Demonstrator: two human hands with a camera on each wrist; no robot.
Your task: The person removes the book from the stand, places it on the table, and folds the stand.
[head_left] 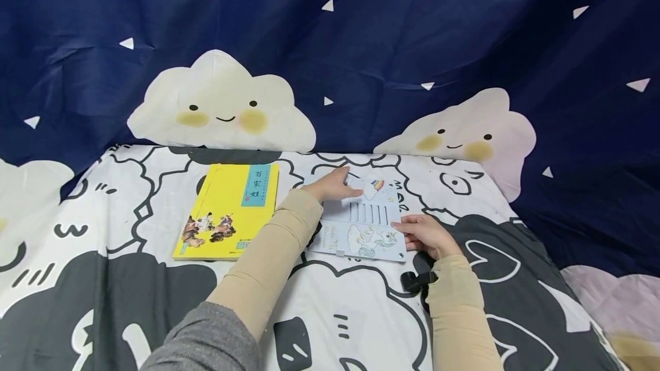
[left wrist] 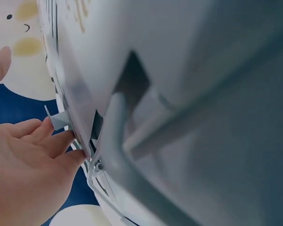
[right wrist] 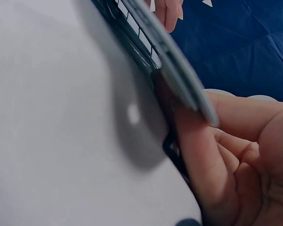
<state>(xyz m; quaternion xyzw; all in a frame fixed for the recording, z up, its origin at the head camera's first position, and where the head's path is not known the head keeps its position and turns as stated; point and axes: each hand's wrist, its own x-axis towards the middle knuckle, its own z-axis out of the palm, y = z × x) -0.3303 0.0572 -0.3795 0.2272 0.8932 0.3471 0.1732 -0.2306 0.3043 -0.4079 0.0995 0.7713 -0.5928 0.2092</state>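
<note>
A pale blue book stand (head_left: 368, 216) with slots, a rainbow and unicorn pictures lies tilted over the bedding in the head view. My left hand (head_left: 332, 186) reaches over its upper left part. In the left wrist view, the left fingertips (left wrist: 61, 143) touch the stand's edge beside a small bent tab (left wrist: 60, 120), while the thumb stands apart. A thick rod (left wrist: 114, 136) of the stand runs close to that camera. My right hand (head_left: 425, 235) pinches the stand's right edge, thumb on one face and fingers (right wrist: 198, 155) behind, as the right wrist view shows.
A yellow book (head_left: 227, 210) with a blue title panel lies flat left of the stand. Black-and-white patterned bedding (head_left: 356, 308) spreads beneath everything. Behind it hangs a dark blue cloth (head_left: 361, 44) with cloud faces. A black strap piece (head_left: 416, 281) sits at the right wrist.
</note>
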